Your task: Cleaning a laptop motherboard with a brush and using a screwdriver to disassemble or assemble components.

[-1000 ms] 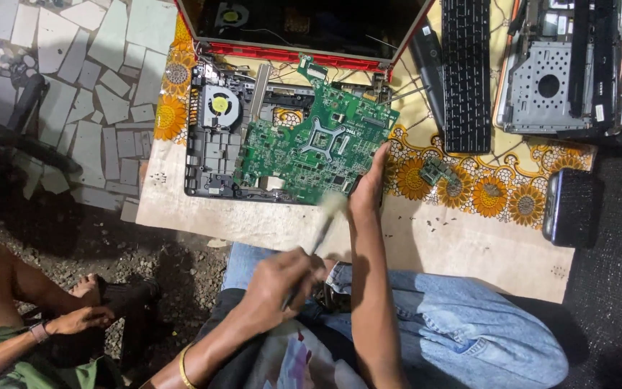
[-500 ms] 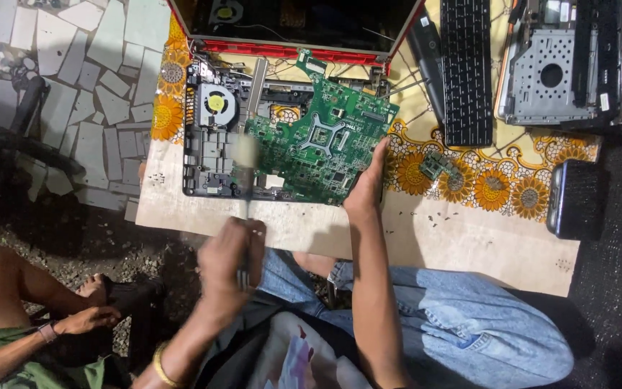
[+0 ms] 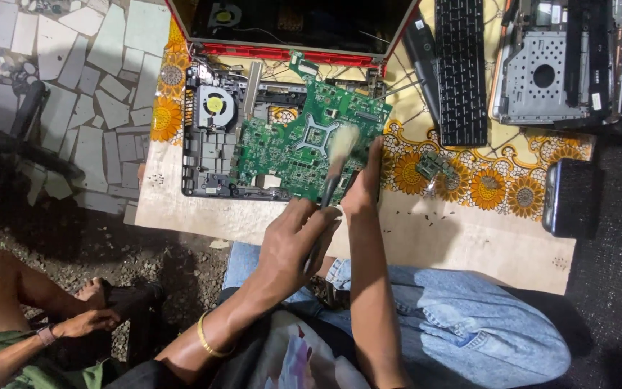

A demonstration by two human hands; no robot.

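Green board (image 3: 300, 144): tilted over the open laptop base (image 3: 210, 155), its right edge propped by the right hand (image 3: 363, 189) to expose the face. Left hand (image 3: 298, 241), below the board, clenched on a brush (image 3: 336, 162), bristles on the board's right part
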